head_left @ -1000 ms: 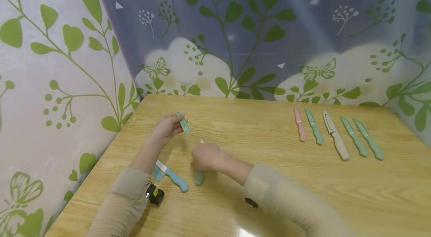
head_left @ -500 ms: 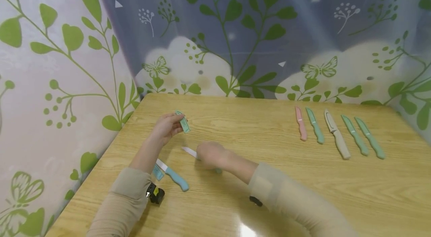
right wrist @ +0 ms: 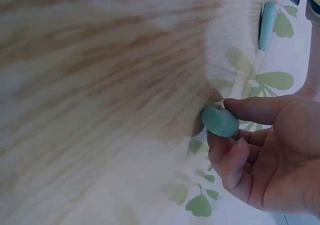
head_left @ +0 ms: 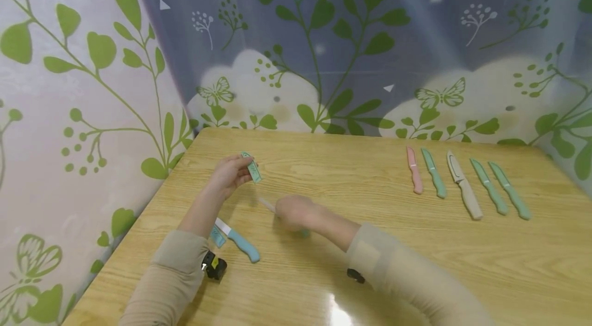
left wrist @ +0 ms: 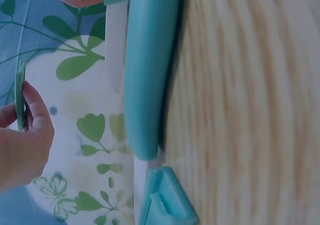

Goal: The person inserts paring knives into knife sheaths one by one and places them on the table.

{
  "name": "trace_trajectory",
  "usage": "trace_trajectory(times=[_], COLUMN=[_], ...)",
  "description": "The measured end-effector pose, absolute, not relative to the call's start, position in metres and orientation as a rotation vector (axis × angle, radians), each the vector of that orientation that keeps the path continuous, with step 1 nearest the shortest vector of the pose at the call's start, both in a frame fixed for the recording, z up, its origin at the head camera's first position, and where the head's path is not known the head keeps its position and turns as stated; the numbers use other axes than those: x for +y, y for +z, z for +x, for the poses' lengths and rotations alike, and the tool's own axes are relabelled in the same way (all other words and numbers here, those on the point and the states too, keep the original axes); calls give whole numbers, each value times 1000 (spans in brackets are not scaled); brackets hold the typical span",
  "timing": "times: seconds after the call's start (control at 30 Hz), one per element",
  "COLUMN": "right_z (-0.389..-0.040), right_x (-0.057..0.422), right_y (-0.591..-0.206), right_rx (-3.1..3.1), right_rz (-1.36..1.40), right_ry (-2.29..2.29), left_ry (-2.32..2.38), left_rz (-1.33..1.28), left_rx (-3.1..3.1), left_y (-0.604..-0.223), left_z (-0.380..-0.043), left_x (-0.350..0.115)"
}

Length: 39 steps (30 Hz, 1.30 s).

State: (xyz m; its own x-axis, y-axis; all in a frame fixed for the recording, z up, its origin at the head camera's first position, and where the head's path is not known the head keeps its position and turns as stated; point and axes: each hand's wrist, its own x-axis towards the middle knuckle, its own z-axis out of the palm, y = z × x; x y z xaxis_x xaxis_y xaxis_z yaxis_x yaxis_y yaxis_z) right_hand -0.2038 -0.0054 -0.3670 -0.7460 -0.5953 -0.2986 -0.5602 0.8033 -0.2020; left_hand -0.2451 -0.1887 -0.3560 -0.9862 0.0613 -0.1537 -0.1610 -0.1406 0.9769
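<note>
My left hand [head_left: 226, 177] pinches a small green knife sheath [head_left: 252, 168] between thumb and fingers, above the table's left side. To its lower right, my right hand [head_left: 296, 212] grips a knife by its green handle [right wrist: 220, 121]; the pale blade [head_left: 267, 205] points up-left toward the sheath, apart from it. The right hand is blurred in the head view and covers most of the handle. Nearer the left forearm lies a blue-handled knife [head_left: 242, 245] with a bare blade, a blue sheath [head_left: 217, 237] beside it, partly hidden by the arm.
At the table's right side lie a pink knife [head_left: 414, 170], a cream knife [head_left: 464, 185] and several green knives [head_left: 433, 174] in a row. A patterned cloth [head_left: 296, 48] hangs behind the wooden table [head_left: 351, 177] and along its left.
The right hand has moved slightly right, turning the green-handled knife so its blade swings from pointing away to pointing up-left. My left hand with the sheath stays in place.
</note>
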Motion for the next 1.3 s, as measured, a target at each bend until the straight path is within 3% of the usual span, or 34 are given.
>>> trace_trajectory(times=[0.2,0.7,1.3], right_z=[-208,-213,-213], right_x=[1,41,52], right_y=[-362,-353,-357], right_rx=[2620,2531,2364], right_rz=[-848,-841,-873], right_ry=[-154,-700,-1059], left_ry=[2287,2399,2374], left_rz=[-148,-325,-207], left_rx=[1980,1981,1941], left_y=[-356,-352,-348], left_z=[-246,-247,-249], left_x=[-186,-190,-177])
